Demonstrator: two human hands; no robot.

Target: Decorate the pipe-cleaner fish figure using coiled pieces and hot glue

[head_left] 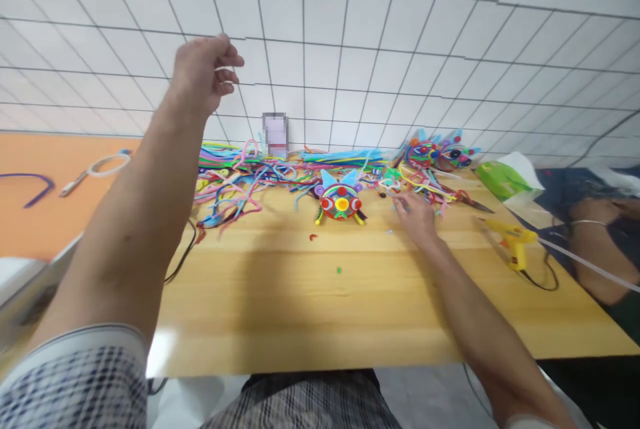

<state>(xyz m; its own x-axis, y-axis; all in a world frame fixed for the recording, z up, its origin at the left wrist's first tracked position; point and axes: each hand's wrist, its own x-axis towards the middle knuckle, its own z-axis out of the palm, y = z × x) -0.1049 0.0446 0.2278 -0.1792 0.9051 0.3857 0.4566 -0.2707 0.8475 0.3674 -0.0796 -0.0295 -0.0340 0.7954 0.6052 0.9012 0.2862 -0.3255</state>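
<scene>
My left hand is raised high in front of the white grid-lined wall, its fingers loosely bent and apart with nothing visible in them. Low over the table, my right hand reaches to the edge of a heap of pipe cleaners. Its fingertips are pinched together among small bits, and what is between them cannot be made out. Left of it sits a colourful pipe-cleaner animal mask with blue pointed ears, red-and-white eyes and a yellow nose. A small black piece lies by my right fingertips.
More pipe cleaners spread along the wall. Two similar masks lean at the back right. Scissors, a yellow glue gun with its cord and a green packet lie right. Another person's arm is at the far right.
</scene>
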